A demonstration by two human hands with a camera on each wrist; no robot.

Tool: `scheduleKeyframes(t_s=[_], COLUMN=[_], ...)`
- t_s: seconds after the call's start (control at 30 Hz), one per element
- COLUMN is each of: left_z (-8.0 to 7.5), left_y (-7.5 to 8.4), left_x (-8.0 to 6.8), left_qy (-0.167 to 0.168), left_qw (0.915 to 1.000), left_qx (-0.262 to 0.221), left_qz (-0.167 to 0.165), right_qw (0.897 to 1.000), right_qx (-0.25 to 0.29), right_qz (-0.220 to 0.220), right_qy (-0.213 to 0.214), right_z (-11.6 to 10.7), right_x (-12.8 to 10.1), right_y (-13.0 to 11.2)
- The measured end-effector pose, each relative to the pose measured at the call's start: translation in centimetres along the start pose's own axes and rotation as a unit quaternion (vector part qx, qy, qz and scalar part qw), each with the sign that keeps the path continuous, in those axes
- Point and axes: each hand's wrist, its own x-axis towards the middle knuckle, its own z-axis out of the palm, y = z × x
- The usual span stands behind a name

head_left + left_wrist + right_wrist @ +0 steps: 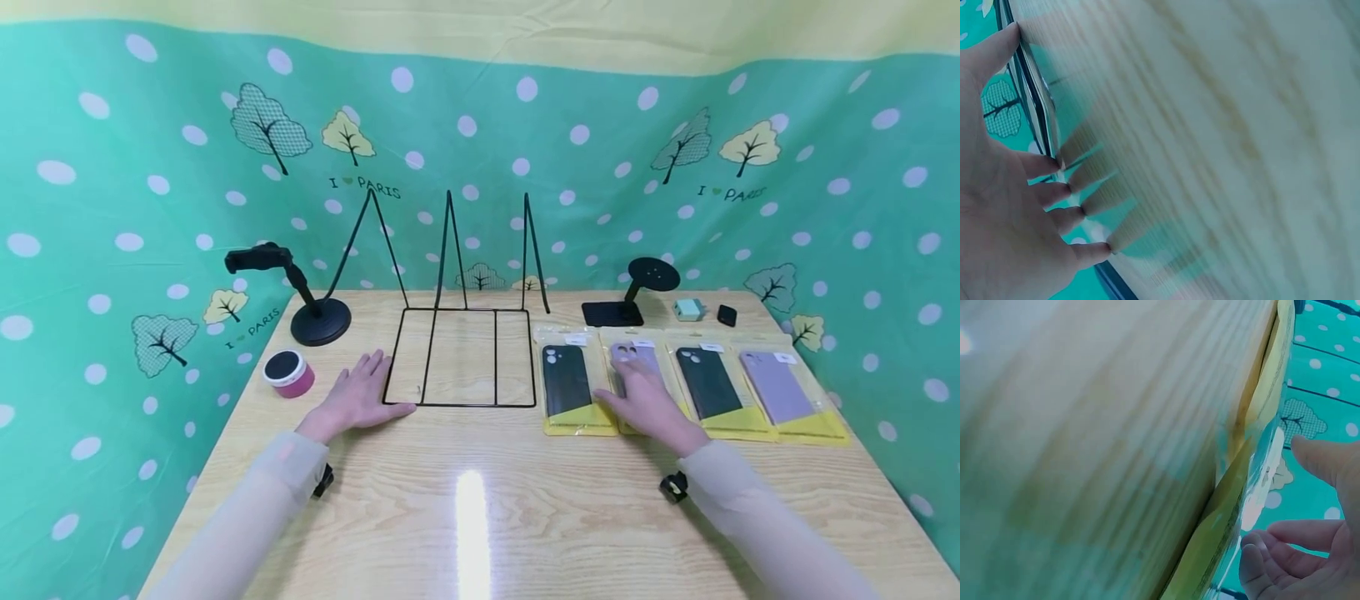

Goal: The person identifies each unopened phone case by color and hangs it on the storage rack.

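My left hand [358, 398] lies on the table with fingers spread, at the left side of a black wire rack [465, 406]. In the left wrist view its fingertips [1102, 249] meet the tabletop, and the thumb comes right at a dark wire. My right hand [651, 404] is over a bagged purple phone case [621, 353], covering part of it. Its fingers bend loosely at the bag's surface in the right wrist view, thumb [1316, 456] held apart. Just left of it lies a bagged black phone case [566, 379].
Further right lie a bagged dark case [707, 383] and a bagged lavender case [776, 385]. Behind them are a black stand [611, 313], a mint cube [687, 310] and a small black item [727, 315]. At left stand a black holder [321, 322] and a pink jar [291, 379].
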Motion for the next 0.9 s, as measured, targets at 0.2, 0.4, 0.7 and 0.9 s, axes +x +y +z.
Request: scheduleKeyframes(t_s=[0.2,0.4,0.7,0.9], left_z=[-0.3,-0.3,-0.4,-0.2], left_y=[0.2,0.3,0.2,0.2], left_x=[-0.1,0.0,0.2,0.1], left_qy=[-0.001,-0.012,-0.018,-0.019], left_qw=[1.0000,0.9999,0.9998,0.9997], left_qx=[0.003,0.005,0.009,0.012], left_qz=[0.001,-0.001,-0.006,-0.003], right_qw=[1.000,1.000,1.000,0.999], right_qx=[0.004,0.009,0.012,0.025], right_qz=[0.003,0.012,0.025,0.029], right_qy=[0.009,-0.001,-0.006,0.006], right_z=[0.3,0.8,1.5,1.9], right_x=[0.6,1.0,1.5,1.7], right_y=[-0.7,-1.6,-3.1,-3.7])
